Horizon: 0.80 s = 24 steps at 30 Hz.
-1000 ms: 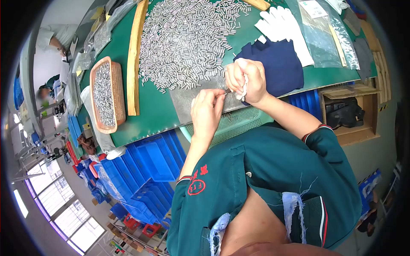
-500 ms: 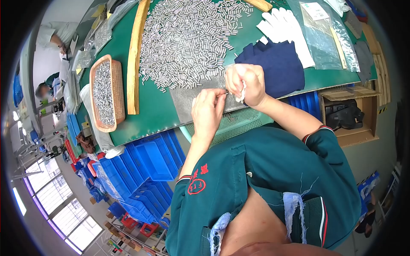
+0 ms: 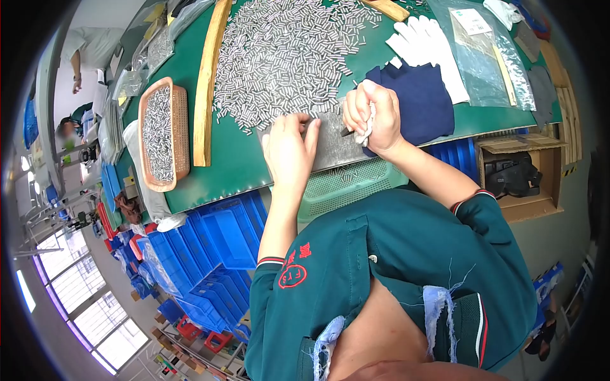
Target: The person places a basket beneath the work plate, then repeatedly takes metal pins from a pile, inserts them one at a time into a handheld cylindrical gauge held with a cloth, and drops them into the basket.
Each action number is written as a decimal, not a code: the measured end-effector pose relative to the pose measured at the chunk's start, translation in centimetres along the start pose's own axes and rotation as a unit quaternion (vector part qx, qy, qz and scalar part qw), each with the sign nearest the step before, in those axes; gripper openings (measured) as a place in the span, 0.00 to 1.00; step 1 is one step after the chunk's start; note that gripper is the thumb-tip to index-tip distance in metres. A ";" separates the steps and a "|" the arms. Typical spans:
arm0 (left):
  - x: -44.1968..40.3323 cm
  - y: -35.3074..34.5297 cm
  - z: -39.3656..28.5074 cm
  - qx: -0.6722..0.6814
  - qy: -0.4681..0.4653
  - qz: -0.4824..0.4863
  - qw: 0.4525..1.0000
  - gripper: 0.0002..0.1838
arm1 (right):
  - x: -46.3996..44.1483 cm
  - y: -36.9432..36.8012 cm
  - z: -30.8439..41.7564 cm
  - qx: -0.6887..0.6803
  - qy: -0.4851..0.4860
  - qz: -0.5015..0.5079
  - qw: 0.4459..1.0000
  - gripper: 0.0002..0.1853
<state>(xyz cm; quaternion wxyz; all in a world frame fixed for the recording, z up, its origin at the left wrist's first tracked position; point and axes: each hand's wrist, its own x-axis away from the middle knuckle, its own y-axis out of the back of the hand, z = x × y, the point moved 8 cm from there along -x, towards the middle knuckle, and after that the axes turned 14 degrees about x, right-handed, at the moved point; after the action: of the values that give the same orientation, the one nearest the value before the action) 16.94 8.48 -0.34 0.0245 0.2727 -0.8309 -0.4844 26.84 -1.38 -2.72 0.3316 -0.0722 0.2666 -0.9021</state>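
Observation:
A wide heap of small metal pins [image 3: 279,63] covers the green table. My left hand [image 3: 289,149] is at the heap's lower edge, thumb and forefinger apart, with no pin visible between them. My right hand [image 3: 376,117] is closed in a fist around a dark-tipped tool [image 3: 347,133] partly wrapped in white material; most of the tool is hidden by the fingers. Between the hands lies a grey plate [image 3: 332,141]. Below it, a green mesh basket [image 3: 343,198] holds some pins. Dark blue cloth [image 3: 422,105] lies just right of my right hand.
A pink basket [image 3: 182,133] full of pins stands on the left, beside a wooden strip [image 3: 206,95]. White gloves [image 3: 429,47] and plastic bags [image 3: 486,70] lie at the right. Blue bins [image 3: 229,238] and a cardboard box [image 3: 546,200] are below table level.
My left hand has moved left and up from the plate to the heap, its thumb and forefinger parting. My right hand has shifted slightly away from it, still gripping the tool.

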 end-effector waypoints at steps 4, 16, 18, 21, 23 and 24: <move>-0.8 -0.8 0.1 -0.053 0.011 -0.005 0.999 0.07 | 0.0 -0.1 0.0 0.005 -0.003 0.002 1.000 0.23; 0.0 -1.0 -0.2 -0.011 0.012 0.008 1.000 0.12 | 0.1 -0.2 0.0 0.001 0.004 0.008 1.000 0.23; 0.0 -1.1 -0.1 -0.016 0.015 0.006 1.000 0.13 | 0.0 -0.2 0.1 0.001 0.009 0.008 1.000 0.23; -0.2 -1.2 -0.1 -0.037 0.020 0.009 0.999 0.15 | 0.1 -0.2 0.2 -0.001 0.004 0.008 1.000 0.23; -0.3 -1.2 -0.2 -0.054 0.022 0.011 0.998 0.15 | 0.1 -0.3 0.2 -0.003 -0.001 0.011 1.000 0.23; -0.3 -1.3 -0.4 -0.065 0.018 0.018 0.998 0.14 | 0.1 -0.3 0.2 -0.003 -0.001 0.013 1.000 0.23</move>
<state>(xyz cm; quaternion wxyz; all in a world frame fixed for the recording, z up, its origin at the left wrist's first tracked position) 17.90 7.81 -1.12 0.0654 0.2641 -0.8021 -0.5316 26.65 -1.30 -2.43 0.3434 -0.0708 0.2699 -0.8968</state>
